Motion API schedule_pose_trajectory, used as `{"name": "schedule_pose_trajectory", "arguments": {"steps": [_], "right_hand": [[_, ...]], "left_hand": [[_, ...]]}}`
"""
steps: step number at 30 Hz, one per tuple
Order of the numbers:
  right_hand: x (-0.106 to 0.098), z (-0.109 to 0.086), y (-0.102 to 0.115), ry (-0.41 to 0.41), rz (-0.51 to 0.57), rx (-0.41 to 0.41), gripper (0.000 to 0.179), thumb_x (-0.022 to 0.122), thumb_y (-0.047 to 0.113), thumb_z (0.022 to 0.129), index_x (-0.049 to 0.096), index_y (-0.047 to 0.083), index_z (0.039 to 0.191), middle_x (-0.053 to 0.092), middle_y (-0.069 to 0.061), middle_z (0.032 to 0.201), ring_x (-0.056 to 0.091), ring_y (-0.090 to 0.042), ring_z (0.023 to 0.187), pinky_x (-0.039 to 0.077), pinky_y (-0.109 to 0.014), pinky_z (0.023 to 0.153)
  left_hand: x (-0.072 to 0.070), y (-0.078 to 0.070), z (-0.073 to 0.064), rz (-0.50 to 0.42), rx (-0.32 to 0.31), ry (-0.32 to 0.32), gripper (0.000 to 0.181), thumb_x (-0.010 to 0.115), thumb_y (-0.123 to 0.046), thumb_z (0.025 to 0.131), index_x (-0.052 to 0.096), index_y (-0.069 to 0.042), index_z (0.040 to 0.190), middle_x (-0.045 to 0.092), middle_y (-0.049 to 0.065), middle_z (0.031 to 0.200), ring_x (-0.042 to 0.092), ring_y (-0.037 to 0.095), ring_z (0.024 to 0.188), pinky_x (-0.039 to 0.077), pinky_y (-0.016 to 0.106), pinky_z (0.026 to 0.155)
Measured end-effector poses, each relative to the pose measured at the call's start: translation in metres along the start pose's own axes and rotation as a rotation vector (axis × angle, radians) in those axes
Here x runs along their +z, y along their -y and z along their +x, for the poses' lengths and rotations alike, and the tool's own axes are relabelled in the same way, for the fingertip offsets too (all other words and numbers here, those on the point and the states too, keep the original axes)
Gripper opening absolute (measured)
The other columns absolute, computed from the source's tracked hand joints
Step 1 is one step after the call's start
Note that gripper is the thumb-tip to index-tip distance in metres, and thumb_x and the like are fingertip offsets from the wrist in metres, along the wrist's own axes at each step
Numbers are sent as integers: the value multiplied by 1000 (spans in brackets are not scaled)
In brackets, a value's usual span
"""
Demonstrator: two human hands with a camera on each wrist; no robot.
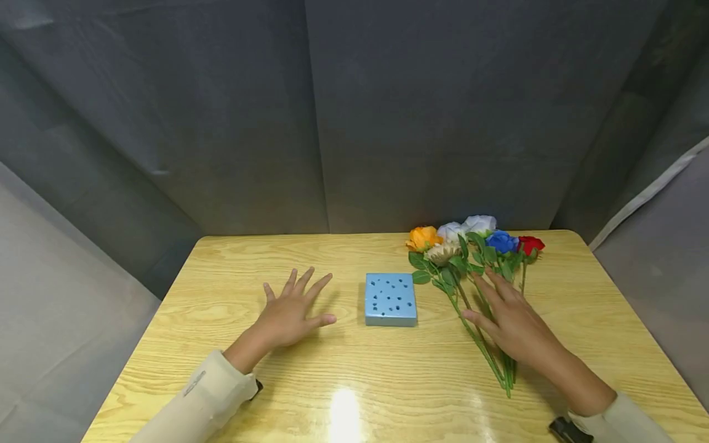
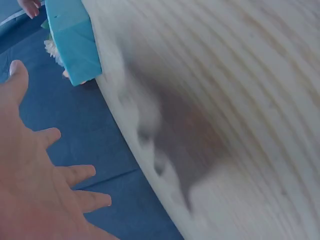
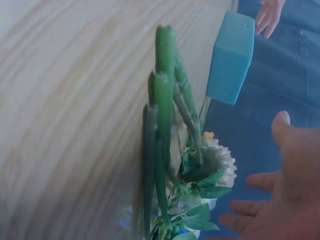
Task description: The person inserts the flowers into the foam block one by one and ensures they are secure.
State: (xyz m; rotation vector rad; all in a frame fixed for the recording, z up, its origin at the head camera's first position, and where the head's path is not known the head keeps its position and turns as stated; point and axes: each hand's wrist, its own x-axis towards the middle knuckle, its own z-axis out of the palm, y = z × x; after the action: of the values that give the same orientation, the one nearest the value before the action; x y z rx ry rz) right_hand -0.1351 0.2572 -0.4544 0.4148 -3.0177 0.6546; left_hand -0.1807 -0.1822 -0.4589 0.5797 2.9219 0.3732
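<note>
A light blue foam block (image 1: 390, 299) dotted with small holes sits mid-table. To its left my left hand (image 1: 288, 315) hovers over the wood with fingers spread, holding nothing; its shadow falls below in the left wrist view. My right hand (image 1: 512, 321) is above the green stems of a bunch of artificial flowers, fingers extended and nothing held. The bunch lies on the table's right side: an orange flower (image 1: 424, 238), a beige flower (image 1: 443, 252), pale white flowers (image 1: 479, 224), a blue flower (image 1: 501, 241) and a red rose (image 1: 530, 245). Their cut stem ends (image 3: 165, 55) point toward me.
The pale wooden table (image 1: 232, 264) has rounded far corners. Dark grey cloth (image 1: 249, 123) hangs directly behind it, with lighter cloth on both sides. The flower heads lie close to the far edge.
</note>
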Motion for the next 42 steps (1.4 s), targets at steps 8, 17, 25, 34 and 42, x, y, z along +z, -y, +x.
{"name": "schedule_pose_trajectory", "arguments": {"steps": [8, 17, 25, 34, 42], "right_hand": [[3, 1, 4, 37, 29, 18, 83, 57, 53, 104, 16, 18, 167, 17, -30, 167, 27, -63, 142, 34, -82, 96], [5, 1, 8, 46, 50, 12, 83, 52, 58, 104, 17, 16, 167, 20, -30, 166, 29, -62, 142, 36, -81, 96], [6, 0, 10, 61, 98, 0, 79, 54, 51, 106, 21, 10, 165, 23, -28, 165, 31, -58, 143, 35, -79, 100], [7, 1, 14, 85, 140, 2, 79, 51, 50, 107, 24, 4, 163, 27, -31, 162, 32, -59, 142, 35, -78, 102], [6, 3, 18, 96, 166, 8, 79, 52, 52, 106, 28, 0, 161, 29, -33, 161, 32, -60, 142, 34, -77, 103]], "left_hand": [[8, -8, 7, -42, 59, 34, 84, 56, -67, 97, 13, -43, 165, 15, 7, 173, 8, 42, 158, -1, 88, 105], [16, -14, 14, -83, 94, 19, 81, 55, -66, 99, 13, -44, 165, 20, 4, 172, 13, 39, 158, 2, 85, 109], [22, -17, 19, -120, 121, -2, 81, 54, -66, 99, 8, -47, 164, 21, 1, 172, 13, 36, 158, 3, 83, 111], [27, -22, 27, -190, 145, 11, 83, 56, -65, 98, 10, -45, 165, 24, 1, 171, 16, 34, 158, 5, 79, 115], [29, -29, 36, -301, 172, 38, 90, 61, -65, 95, 16, -34, 166, 26, 5, 170, 18, 36, 157, 6, 73, 119]]}}
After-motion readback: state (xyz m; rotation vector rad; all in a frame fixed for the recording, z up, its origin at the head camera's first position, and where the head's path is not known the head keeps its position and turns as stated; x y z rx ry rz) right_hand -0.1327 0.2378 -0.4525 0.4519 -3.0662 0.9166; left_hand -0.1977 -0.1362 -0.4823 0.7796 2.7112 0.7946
